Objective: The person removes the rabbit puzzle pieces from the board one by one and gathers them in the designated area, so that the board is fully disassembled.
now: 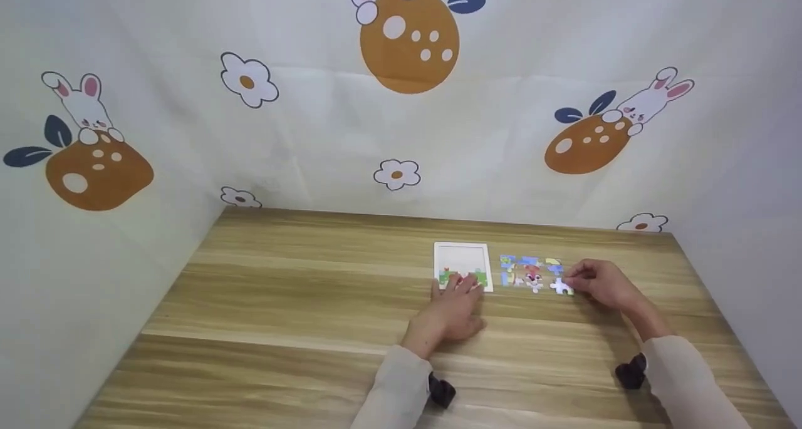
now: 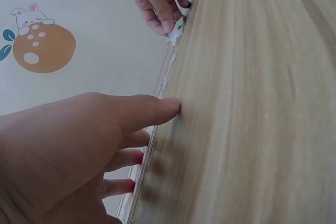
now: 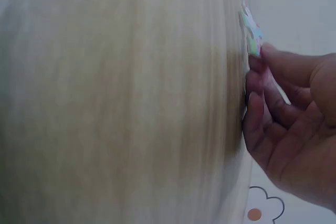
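Note:
A white puzzle tray [image 1: 461, 245] lies on the table with green-edged jigsaw pieces [image 1: 481, 276] along its near side. My left hand [image 1: 452, 311] rests its outstretched fingertips on those pieces, partly covering them. The thumb [image 2: 152, 109] stays apart, near the wood, in the left wrist view. To the right of the tray, my right hand [image 1: 604, 285] pinches a pale jigsaw piece [image 1: 561, 286] between thumb and fingers. That piece [image 3: 254, 32] looks tilted up off the table in the right wrist view. Beside it lie several loose jigsaw pieces [image 1: 531, 277], one showing an animal face.
The wood-grain table [image 1: 282, 316] reaches back to a hanging cloth [image 1: 326, 134] printed with rabbits, oranges and flowers. Cloth also walls the left and right sides. A black wrist mount [image 1: 442, 391] sits at the left sleeve, another [image 1: 630, 372] at the right.

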A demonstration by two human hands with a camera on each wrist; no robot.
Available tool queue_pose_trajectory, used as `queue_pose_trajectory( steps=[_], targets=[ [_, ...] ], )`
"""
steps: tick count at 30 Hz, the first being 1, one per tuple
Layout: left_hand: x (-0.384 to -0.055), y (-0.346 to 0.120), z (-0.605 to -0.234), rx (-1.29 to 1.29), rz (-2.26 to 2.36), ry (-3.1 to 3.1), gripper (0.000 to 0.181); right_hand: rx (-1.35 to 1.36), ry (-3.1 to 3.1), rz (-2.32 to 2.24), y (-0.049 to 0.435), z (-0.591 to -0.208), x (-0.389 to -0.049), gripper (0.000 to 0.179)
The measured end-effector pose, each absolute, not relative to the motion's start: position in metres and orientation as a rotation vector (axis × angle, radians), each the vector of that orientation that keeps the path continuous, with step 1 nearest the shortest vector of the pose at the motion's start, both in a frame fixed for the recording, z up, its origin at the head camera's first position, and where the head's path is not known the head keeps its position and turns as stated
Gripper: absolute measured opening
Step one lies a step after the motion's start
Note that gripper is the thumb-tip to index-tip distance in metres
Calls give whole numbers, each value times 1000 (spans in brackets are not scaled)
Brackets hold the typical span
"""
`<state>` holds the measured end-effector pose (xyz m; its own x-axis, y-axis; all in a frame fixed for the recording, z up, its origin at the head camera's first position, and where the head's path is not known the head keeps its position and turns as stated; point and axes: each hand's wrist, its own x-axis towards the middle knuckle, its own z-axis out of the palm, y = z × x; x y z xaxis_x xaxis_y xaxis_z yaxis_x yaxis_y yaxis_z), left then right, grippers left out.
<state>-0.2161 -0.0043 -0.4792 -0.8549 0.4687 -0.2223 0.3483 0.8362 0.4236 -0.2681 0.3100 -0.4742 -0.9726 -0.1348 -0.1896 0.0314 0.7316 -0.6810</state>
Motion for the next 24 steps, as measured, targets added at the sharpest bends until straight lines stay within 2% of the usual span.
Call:
queue_pose_trajectory(
  steps=[24],
  targets=[
    [-216, -5, -480, 620, 508, 2713, 66, -100, 2771, -917, 300, -476, -271, 22]
  ],
)
